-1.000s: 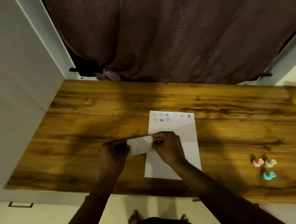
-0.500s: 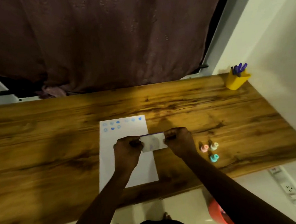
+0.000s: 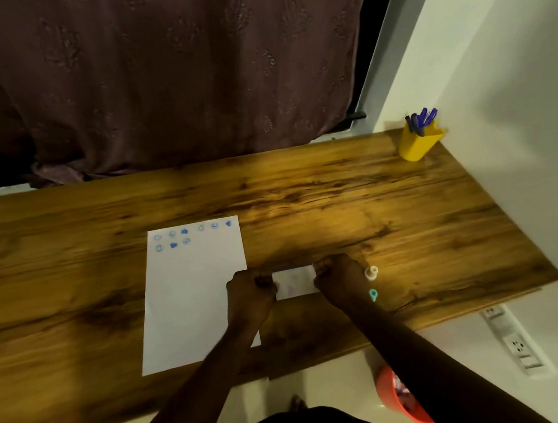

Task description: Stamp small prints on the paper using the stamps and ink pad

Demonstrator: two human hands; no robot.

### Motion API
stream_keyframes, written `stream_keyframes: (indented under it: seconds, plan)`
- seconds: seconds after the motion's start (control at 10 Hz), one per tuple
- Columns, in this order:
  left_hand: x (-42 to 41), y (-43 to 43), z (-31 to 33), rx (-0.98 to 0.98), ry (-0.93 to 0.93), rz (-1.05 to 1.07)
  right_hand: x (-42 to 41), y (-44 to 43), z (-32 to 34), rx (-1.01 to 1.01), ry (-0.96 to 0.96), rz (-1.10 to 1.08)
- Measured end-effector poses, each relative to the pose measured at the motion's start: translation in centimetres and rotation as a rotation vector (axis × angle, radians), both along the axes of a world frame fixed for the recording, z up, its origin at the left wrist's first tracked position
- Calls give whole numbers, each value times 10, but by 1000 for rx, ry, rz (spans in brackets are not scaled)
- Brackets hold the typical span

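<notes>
Ink pad (image 3: 294, 281) clamped between left hand (image 3: 249, 297) and right hand (image 3: 340, 279), beside paper (image 3: 189, 289).

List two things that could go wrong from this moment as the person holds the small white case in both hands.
1. The right hand sits right beside the cream stamp and teal stamp; a nudge could roll them off the near table edge.
2. The white case, probably the ink pad, hangs next to the paper; the left hand overlaps the sheet and might smear ink on it.
</notes>
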State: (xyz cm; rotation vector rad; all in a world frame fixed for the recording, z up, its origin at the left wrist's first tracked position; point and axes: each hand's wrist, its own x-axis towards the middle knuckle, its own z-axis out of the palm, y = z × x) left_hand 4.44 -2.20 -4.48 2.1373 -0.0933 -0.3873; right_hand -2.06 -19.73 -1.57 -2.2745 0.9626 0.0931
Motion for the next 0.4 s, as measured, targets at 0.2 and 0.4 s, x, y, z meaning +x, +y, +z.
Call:
stream_keyframes:
  seconds: [0.2,0.4]
  plan:
    - [2,-3,-4,46,-20,-18,0,-1,-3,-32,-72,16]
    - [6,0,5,10,-46,-34,3,3,1,-187,22,208]
